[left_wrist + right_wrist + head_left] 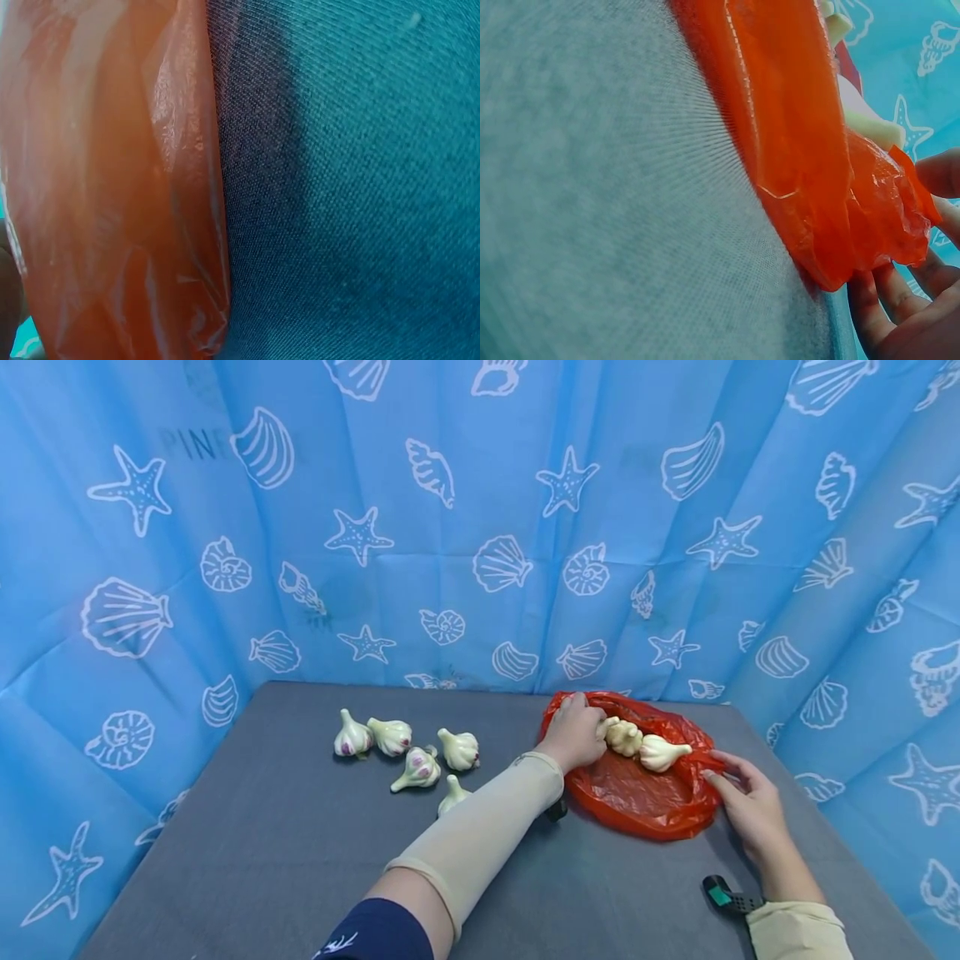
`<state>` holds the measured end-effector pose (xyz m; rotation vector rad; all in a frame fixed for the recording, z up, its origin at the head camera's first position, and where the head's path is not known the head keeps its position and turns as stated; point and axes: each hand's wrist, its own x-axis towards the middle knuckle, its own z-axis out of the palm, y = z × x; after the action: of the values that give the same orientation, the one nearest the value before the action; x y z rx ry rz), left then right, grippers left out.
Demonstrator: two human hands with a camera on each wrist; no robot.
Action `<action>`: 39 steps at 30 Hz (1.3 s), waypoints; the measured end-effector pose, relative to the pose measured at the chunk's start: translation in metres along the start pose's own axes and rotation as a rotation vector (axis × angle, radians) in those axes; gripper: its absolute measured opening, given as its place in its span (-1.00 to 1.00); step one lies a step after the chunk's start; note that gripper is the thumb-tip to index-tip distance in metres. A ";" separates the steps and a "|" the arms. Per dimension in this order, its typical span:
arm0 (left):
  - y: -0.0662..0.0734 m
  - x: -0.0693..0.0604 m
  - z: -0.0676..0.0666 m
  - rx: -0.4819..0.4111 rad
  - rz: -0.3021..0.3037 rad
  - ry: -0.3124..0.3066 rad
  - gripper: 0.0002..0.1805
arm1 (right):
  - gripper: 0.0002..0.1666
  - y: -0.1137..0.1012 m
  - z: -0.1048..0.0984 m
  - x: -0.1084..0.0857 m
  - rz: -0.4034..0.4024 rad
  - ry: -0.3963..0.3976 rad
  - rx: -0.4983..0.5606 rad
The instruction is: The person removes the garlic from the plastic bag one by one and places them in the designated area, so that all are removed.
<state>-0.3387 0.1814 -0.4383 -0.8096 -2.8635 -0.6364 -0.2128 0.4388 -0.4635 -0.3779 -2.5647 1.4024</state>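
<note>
The red plastic bag (647,823) lies near the far right corner of the grey tabletop (247,852), its mouth spread wide and its back rim close to the far table edge, with the blue seashell-print curtain (420,552) rising just beyond. The left hand (576,733) reaches over the bag's left rim, knuckles bent and fingertips hidden; I cannot tell whether it grasps a bulb, the plastic or nothing. The right hand (752,802) pinches the bag's right rim between thumb and fingers, the crumpled plastic bunched there; a strip of table separates this hand from the right edge. Inside the bag, two garlic bulbs show against the back part: a knobbly bulb (624,737) beside the left fingers, and a smoother bulb (663,752) with its stem toward the right hand. Room remains in front of them, where the bag's floor shows. Five more garlic bulbs (392,737) sit in a loose group left of the bag, well in from the left table edge, the nearest partly covered by the left forearm sleeve (480,835), which crosses the stretch of table before the bag.
</note>
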 end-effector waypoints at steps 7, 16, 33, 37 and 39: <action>0.000 0.000 0.004 0.008 0.010 0.016 -0.78 | -0.28 0.001 0.000 -0.001 -0.003 -0.001 0.007; -0.001 -0.002 0.003 0.004 0.011 0.040 -0.85 | -0.28 -0.001 0.002 -0.001 0.002 -0.008 0.008; 0.013 -0.003 -0.010 -0.123 0.062 0.137 -0.76 | -0.27 -0.003 0.001 -0.001 0.001 -0.019 0.009; 0.020 -0.004 -0.019 -0.243 0.094 0.145 -0.77 | -0.25 -0.002 0.002 0.000 -0.004 -0.018 0.005; 0.024 -0.006 -0.025 -0.299 0.105 0.143 -0.78 | -0.25 -0.001 0.001 0.000 -0.003 -0.017 0.000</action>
<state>-0.3217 0.1868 -0.4084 -0.9035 -2.6131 -1.0780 -0.2133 0.4375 -0.4631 -0.3635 -2.5775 1.4107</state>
